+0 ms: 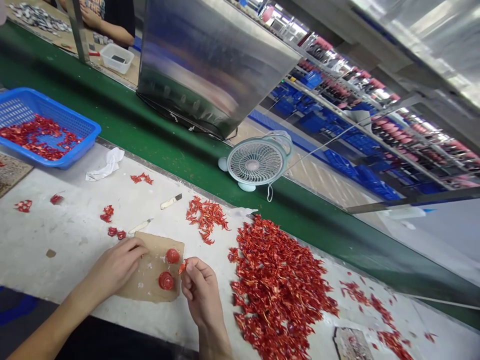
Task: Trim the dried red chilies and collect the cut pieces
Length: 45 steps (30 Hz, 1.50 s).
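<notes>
Red sliver (182, 267) is being pinched by the right hand (200, 295), just beside a red disc (172, 255) on cardboard scrap (148, 287), the curled left hand (112, 272) being rested on its edge.

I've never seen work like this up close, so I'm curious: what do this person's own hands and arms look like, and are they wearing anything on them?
The left hand and the right hand are both bare: no gloves, and no ring, watch or bracelet shows. The left forearm is bare as well, with no sleeve in view.
</notes>
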Each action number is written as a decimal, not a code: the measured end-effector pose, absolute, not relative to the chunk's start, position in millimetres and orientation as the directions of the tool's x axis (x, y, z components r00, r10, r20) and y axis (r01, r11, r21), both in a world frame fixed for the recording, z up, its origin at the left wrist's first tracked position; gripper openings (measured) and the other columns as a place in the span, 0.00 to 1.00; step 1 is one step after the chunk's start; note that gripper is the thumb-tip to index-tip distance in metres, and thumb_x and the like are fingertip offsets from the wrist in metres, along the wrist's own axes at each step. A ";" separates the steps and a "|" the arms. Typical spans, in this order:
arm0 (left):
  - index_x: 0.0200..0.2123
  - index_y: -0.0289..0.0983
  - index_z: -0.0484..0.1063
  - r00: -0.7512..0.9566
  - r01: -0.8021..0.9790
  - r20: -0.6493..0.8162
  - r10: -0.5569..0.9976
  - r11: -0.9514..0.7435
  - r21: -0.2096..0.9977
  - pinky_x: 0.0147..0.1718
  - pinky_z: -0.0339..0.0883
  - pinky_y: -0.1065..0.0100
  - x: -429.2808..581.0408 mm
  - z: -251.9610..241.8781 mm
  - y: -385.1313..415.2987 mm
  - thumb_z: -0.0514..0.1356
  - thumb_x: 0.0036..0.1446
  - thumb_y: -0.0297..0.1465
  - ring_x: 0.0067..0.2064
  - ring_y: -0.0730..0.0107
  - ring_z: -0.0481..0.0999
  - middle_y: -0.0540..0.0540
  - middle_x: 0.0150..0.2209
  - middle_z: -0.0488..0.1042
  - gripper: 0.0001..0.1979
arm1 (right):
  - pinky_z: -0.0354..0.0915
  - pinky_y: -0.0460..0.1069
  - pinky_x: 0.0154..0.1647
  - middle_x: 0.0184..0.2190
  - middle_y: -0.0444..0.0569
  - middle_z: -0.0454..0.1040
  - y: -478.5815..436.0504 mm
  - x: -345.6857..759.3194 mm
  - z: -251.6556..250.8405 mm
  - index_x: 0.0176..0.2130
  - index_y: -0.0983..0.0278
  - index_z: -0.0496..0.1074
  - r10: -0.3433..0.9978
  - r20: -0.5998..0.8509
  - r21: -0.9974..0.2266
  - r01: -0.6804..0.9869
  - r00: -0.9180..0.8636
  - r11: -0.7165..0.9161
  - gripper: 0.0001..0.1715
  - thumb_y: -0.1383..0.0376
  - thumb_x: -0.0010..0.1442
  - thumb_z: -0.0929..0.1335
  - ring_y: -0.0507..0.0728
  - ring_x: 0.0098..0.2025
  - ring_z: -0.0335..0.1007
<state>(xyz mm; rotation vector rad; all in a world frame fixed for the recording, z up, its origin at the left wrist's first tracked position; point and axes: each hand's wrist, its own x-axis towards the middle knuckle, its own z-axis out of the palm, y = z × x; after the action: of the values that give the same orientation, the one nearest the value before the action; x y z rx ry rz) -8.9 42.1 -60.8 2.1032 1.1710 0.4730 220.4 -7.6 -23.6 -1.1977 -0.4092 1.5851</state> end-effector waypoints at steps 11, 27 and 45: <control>0.43 0.43 0.78 0.249 -0.001 -0.283 0.926 0.292 0.956 0.43 0.73 0.65 -19.4 -41.0 35.5 0.63 0.62 0.40 0.46 0.62 0.78 0.47 0.43 0.79 0.10 | 0.44 0.40 0.16 0.17 0.37 0.59 -7.6 219.1 -21.6 0.26 0.65 0.70 0.859 -0.509 -0.724 -0.564 0.047 -0.398 0.20 0.57 0.53 0.79 0.45 0.19 0.44; 0.40 0.37 0.74 0.173 -0.504 -0.554 0.814 0.557 0.660 0.17 0.54 0.81 18.6 -35.2 15.5 0.63 0.61 0.46 0.18 0.83 0.57 0.57 0.19 0.66 0.17 | 0.49 0.41 0.17 0.17 0.37 0.59 -13.2 210.3 -22.0 0.27 0.64 0.71 0.878 -0.479 -0.741 -0.541 0.012 -0.397 0.18 0.57 0.56 0.77 0.45 0.18 0.47; 0.54 0.44 0.78 0.312 -0.214 -0.449 0.837 0.522 0.826 0.38 0.76 0.67 17.9 -21.8 13.4 0.63 0.62 0.40 0.49 0.56 0.82 0.42 0.55 0.79 0.18 | 0.55 0.42 0.17 0.17 0.37 0.61 -9.6 197.6 -15.8 0.29 0.63 0.71 0.906 -0.422 -0.803 -0.462 -0.006 -0.377 0.19 0.53 0.56 0.76 0.47 0.18 0.51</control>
<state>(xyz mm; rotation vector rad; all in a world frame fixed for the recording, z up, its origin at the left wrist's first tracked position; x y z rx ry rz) 17.9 13.4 -21.8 0.7348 1.0233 0.7823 197.6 -9.6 -15.8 -1.1737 -0.5488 1.6171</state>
